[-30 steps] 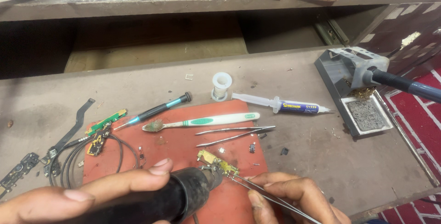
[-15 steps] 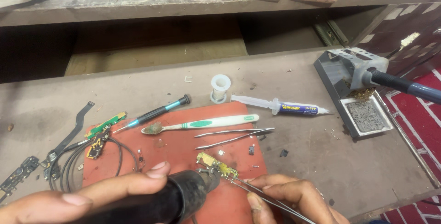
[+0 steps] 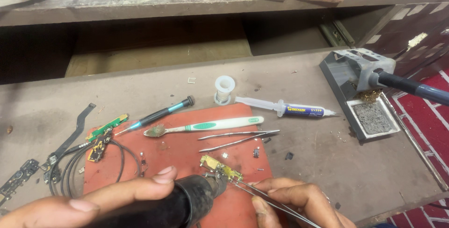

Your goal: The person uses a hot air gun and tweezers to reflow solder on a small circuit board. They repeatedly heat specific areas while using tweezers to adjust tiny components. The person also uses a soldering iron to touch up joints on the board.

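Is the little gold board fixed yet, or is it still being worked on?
Not finished. The left hand aims a black hot-air tool at the small gold circuit board, gripped by tweezers in the right hand. Other small boards lie untouched at the mat's edge.

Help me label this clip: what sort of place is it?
Likely a small electronics repair bench: a soldering iron stand, a solder spool, and a small circuit board on a red mat.
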